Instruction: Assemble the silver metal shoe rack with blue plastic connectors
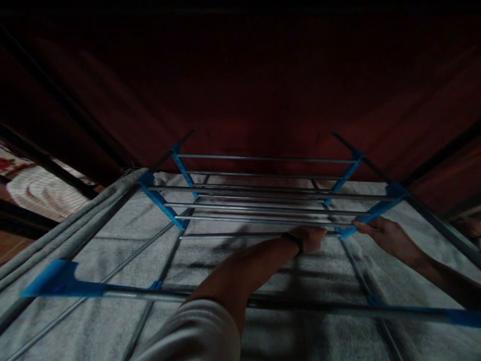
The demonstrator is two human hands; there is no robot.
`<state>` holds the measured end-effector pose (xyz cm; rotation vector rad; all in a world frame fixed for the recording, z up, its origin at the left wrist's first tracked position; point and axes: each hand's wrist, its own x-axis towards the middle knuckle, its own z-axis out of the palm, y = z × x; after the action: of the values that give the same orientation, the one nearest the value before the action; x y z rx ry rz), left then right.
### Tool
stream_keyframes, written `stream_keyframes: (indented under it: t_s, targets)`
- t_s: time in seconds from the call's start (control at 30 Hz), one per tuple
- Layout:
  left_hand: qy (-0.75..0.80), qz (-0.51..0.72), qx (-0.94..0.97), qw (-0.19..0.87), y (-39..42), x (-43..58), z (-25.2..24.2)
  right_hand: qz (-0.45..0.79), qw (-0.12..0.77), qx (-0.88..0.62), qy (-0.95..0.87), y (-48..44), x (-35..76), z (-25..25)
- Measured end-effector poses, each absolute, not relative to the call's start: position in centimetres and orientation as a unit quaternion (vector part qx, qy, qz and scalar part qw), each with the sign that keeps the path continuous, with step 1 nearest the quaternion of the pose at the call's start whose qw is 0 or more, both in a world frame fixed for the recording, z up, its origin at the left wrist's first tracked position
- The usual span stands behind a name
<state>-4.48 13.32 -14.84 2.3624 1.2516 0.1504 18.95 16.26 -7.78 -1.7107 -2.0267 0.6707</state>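
Note:
A tubular rack (233, 207) of grey metal rods joined by blue plastic brackets lies on a grey cloth. My left hand (310, 239), with a dark band at the wrist, reaches through the frame and is closed around its lowest crosswise rod (233, 235) near the right end. Just to the right, my right hand (383, 234) pinches the lower end of a blue bracket (370, 218), where the rods meet it. Most of the fingers on both hands are hidden or dim. A nearer rod (146, 293) passes beneath my left forearm.
The grey cloth (108, 250) covers the surface under the rack. A dark red fabric wall (244, 100) rises behind it. Dark bars (63, 105) slant along the left, with striped fabric (45, 188) beyond them. A large blue corner bracket (62, 278) stands at front left.

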Motion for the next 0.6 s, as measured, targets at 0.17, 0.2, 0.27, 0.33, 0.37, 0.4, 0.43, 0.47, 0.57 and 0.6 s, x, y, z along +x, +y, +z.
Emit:
stream_keyframes:
  t_s: [0.17,0.2,0.27,0.33,0.37,0.4,0.43,0.47,0.57,0.6]
  targets:
    - [0.443,0.073,0.867,0.218,12.7,-4.5,-14.7,0.233,0.192,-0.615,-0.729,16.4,19.1,-7.8]
    - [0.445,0.074,0.866,0.216,12.7,-4.5,-14.8,0.234,0.193,-0.614,-0.729,16.4,19.2,-7.9]
    - [0.448,0.074,0.865,0.213,12.8,-4.5,-14.9,0.238,0.194,-0.611,-0.729,16.4,19.2,-8.0]
    - [0.448,0.077,0.865,0.211,12.9,-4.5,-15.0,0.246,0.2,-0.607,-0.729,16.4,19.1,-8.1]
    - [0.447,0.078,0.866,0.211,13.0,-4.5,-15.1,0.248,0.206,-0.605,-0.728,16.4,19.1,-8.1]
    - [0.447,0.08,0.865,0.212,13.1,-4.4,-15.1,0.25,0.212,-0.603,-0.727,16.3,19.0,-8.1]
    - [0.448,0.081,0.865,0.213,13.1,-4.4,-15.2,0.251,0.216,-0.603,-0.726,16.3,18.9,-8.0]
    - [0.448,0.083,0.864,0.214,13.2,-4.3,-15.3,0.25,0.218,-0.604,-0.725,16.2,18.8,-8.0]
    - [0.447,0.089,0.862,0.22,13.4,-4.1,-15.7,0.243,0.218,-0.613,-0.719,16.1,18.7,-7.8]
    - [0.447,0.09,0.862,0.222,13.6,-4.0,-15.7,0.245,0.215,-0.617,-0.717,16.1,18.7,-7.7]
